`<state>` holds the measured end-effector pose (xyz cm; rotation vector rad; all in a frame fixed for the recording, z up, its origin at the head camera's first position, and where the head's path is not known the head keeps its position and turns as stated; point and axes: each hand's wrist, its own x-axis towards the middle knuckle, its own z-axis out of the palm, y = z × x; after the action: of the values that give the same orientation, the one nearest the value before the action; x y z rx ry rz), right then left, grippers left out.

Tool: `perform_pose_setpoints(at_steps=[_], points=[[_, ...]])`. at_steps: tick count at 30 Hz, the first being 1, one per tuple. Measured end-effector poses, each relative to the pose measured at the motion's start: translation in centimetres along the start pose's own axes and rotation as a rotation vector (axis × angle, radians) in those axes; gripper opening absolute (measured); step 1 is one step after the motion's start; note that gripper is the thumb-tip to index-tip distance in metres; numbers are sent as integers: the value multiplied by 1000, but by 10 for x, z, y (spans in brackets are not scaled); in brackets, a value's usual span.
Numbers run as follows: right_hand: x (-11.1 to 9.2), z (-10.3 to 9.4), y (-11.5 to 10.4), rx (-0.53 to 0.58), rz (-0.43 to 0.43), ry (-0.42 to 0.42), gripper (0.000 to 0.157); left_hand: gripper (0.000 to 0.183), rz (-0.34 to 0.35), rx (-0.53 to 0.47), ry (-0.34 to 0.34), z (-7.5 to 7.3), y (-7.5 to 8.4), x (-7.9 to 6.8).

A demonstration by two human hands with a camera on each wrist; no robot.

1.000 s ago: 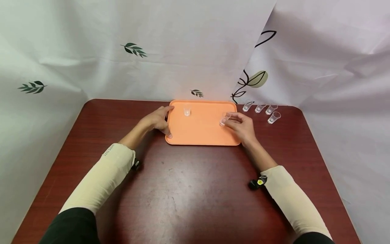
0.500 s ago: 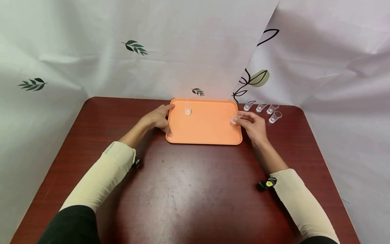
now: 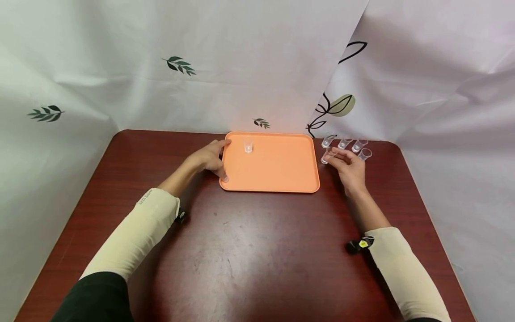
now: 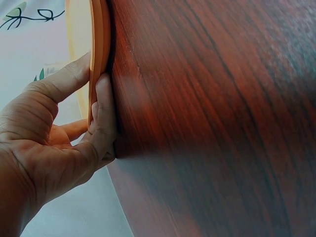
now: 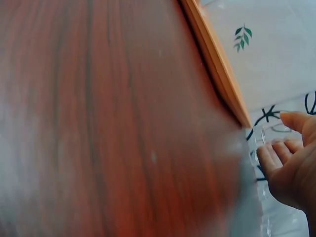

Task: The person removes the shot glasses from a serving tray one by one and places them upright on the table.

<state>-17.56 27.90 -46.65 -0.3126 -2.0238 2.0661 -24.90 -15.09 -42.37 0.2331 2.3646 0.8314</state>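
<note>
At the left end of an orange tray, my left hand grips the edge, thumb and fingers spread along its rim. The left wrist view shows that hand close against the tray's side. Just right of the tray, my right hand pinches a small clear plastic cup between thumb and fingers. In the right wrist view, the fingers curl about the transparent cup, which is faint there. One clear cup stands on the tray near its back left corner.
Several more clear cups stand on the dark red wooden table right of the tray, one behind the held cup and one partly behind my right hand. A white leaf-patterned sheet hangs along the back edge.
My right hand has moved right with the cup, from above the tray to beside its right edge, close to the other cups. The left hand has stayed at the tray's left end.
</note>
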Motion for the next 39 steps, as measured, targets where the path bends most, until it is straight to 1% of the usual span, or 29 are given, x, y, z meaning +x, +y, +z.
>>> perform_pose_setpoints(at_steps=[7, 13, 17, 20, 30, 32, 39], points=[[4, -14, 5, -42, 31, 94, 44, 147, 1, -2, 3, 1, 0, -2], [8, -17, 6, -117, 38, 155, 44, 147, 7, -4, 9, 1, -2, -1], [9, -16, 6, -102, 50, 201, 45, 147, 8, -3, 11, 1, -2, -2], [10, -17, 6, -67, 58, 230, 45, 147, 8, -1, 10, 1, -1, -3], [11, -22, 5, 9, 54, 295, 44, 146, 2, -6, 9, 1, 1, -3], [11, -23, 5, 5, 51, 302, 44, 146, 3, -4, 10, 0, 1, -3], [10, -26, 6, -30, 79, 322, 48, 145, 6, 3, 12, 1, 0, -3]])
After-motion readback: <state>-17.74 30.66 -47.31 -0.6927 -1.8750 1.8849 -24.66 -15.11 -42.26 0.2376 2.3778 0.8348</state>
